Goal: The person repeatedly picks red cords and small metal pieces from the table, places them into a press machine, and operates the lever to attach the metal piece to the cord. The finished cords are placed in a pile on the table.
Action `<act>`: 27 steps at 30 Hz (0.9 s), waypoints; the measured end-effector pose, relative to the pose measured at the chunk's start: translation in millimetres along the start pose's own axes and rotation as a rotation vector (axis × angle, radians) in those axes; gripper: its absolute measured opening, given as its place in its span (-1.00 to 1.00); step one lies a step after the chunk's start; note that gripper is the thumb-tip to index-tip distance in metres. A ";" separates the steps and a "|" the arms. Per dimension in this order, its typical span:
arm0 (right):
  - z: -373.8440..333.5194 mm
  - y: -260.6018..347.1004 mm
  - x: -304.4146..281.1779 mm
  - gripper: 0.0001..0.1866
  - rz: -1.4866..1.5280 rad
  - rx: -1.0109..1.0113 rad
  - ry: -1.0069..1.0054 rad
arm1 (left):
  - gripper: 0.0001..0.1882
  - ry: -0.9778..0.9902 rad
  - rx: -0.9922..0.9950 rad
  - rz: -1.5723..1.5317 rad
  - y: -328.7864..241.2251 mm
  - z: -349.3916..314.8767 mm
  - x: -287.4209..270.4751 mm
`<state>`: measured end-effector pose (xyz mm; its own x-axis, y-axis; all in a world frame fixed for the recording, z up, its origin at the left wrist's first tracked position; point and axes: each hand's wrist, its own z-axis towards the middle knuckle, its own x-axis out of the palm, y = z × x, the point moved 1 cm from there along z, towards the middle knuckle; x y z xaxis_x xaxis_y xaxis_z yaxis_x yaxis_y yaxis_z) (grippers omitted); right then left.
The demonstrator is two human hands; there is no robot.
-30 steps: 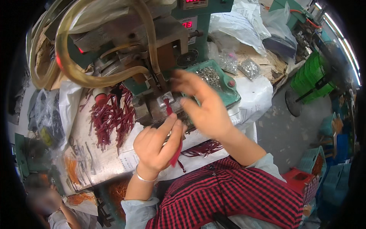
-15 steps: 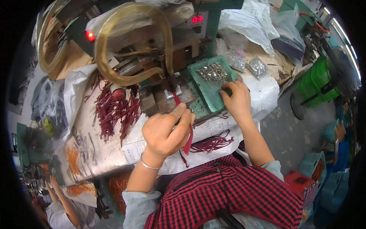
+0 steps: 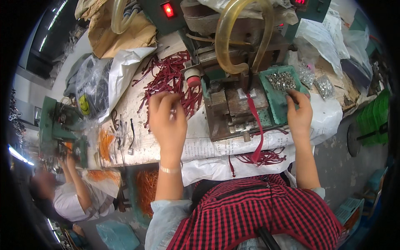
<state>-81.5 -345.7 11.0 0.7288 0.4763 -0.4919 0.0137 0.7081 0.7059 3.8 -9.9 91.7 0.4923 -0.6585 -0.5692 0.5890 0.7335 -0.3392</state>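
My left hand (image 3: 167,121) lies back-up on the paper-covered bench, fingers spread, with its fingertips at the edge of a pile of dark red cords (image 3: 166,79). Nothing shows in its grasp. My right hand (image 3: 300,111) rests on the near right corner of a green tray (image 3: 275,98) that holds small silver metal pieces (image 3: 282,80). Its fingertips are curled down and hide whatever they pinch. Between the hands, a red strap (image 3: 255,125) hangs from the jaw of a green bench press (image 3: 227,106) and trails over the bench edge.
A thick yellowish hose (image 3: 237,37) loops over the press, under a red indicator light (image 3: 168,10). More red cords (image 3: 262,157) hang at the front edge. Plastic bags (image 3: 321,37) lie at the right. Another person (image 3: 66,191) works at a green machine (image 3: 58,125) on the left.
My left hand let go of the red strap, which now hangs from the press, and moved left to the cord pile. My right hand stayed at the green tray.
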 end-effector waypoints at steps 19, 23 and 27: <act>-2.1 62.8 -36.8 -0.83 0.220 -0.110 0.099 | -0.80 0.112 -0.553 -0.365 93.6 -22.5 62.7; 22.8 102.7 11.6 -0.74 0.479 -0.176 0.034 | -0.86 0.108 -0.531 -0.483 80.9 -33.6 80.0; 10.8 114.0 31.4 -0.53 0.685 0.085 0.149 | -0.89 -0.061 -0.674 -0.690 55.6 -55.1 67.4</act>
<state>-49.7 -255.6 81.6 0.4911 0.8709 0.0175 -0.3573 0.1831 0.9159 34.4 -4.2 -6.8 0.2196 -0.9743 -0.0504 0.2789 0.1121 -0.9538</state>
